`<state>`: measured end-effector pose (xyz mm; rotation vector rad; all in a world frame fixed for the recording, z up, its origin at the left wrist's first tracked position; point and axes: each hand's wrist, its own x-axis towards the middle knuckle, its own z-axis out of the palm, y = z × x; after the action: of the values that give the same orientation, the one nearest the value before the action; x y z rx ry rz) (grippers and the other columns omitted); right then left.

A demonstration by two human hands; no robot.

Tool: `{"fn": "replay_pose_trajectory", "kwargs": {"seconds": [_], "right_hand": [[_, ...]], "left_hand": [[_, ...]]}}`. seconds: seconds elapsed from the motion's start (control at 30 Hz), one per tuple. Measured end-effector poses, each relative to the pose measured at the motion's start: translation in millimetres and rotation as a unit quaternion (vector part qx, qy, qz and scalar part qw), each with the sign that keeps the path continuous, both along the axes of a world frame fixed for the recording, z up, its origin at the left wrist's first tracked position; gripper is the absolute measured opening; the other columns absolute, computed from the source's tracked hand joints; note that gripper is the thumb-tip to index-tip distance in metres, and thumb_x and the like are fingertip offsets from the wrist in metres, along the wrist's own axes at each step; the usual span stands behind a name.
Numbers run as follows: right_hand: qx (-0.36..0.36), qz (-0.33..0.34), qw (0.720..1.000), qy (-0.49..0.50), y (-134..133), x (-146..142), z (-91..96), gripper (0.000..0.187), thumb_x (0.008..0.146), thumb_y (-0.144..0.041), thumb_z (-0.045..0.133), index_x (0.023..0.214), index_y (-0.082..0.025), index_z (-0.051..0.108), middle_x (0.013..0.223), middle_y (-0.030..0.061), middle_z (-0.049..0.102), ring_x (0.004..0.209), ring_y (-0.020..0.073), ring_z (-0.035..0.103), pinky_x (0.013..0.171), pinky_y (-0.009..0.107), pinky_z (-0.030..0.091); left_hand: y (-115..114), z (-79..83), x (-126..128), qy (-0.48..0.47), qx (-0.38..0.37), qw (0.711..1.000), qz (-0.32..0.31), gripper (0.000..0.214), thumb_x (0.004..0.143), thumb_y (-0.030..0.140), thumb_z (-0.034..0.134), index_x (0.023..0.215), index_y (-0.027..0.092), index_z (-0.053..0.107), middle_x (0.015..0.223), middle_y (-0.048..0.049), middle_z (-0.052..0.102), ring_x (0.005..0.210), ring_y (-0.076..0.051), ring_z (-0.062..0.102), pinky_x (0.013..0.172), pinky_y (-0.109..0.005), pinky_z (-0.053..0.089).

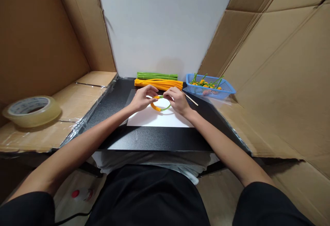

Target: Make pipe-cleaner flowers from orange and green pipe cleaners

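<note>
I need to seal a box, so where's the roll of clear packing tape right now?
In the head view, the roll of clear packing tape lies at the far left on the cardboard ledge, beside the black tabletop.

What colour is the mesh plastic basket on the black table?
The mesh plastic basket is light blue, best seen in the head view.

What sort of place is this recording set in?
Probably a makeshift craft booth: a black table walled with flattened cardboard, holding bundled orange pipe cleaners, an orange-and-green pipe-cleaner loop, and a blue plastic basket of pipe-cleaner flowers.
</note>
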<state>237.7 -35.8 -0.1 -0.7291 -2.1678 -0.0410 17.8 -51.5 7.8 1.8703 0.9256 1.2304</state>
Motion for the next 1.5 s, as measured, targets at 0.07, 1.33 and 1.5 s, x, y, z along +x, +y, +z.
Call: {"fn": "replay_pose_trajectory", "kwargs": {"seconds": [0.07,1.33,1.5], "right_hand": [[0.003,0.012,1.000,-0.004,0.5,-0.1,-0.9,0.015,0.094,-0.015,0.057,0.087,-0.022,0.068,0.090,0.0066,0.065,0.088,0.0220,0.059,0.079,0.035,0.049],[0.099,-0.100,0.989,-0.047,1.8,7.3,7.6,0.020,0.100,-0.017,0.050,0.088,-0.020,0.065,0.088,0.0081,0.063,0.088,0.0249,0.053,0.082,0.038,0.043],[0.142,-0.136,0.976,-0.091,-4.0,3.3,9.5,0.028,0.103,-0.018,0.043,0.090,-0.021,0.068,0.092,0.0098,0.066,0.093,0.0267,0.052,0.083,0.041,0.040]], "left_hand": [[0.0,0.7,-0.9,0.007,0.002,1.000,-0.013,0.041,0.070,0.033,0.086,0.101,0.016,0.065,0.092,-0.0068,0.073,0.086,-0.018,0.070,0.083,-0.031,0.057],[-0.2,-2.7,-2.8,0.162,0.157,0.971,0.073,0.020,0.085,0.020,0.063,0.096,0.013,0.078,0.091,-0.0096,0.078,0.074,-0.017,0.073,0.065,-0.022,0.057],[-4.6,0.1,1.6,0.251,0.195,0.946,0.063,0.021,0.085,0.013,0.058,0.086,0.014,0.078,0.082,-0.0085,0.075,0.067,-0.016,0.068,0.061,-0.024,0.052]]}}
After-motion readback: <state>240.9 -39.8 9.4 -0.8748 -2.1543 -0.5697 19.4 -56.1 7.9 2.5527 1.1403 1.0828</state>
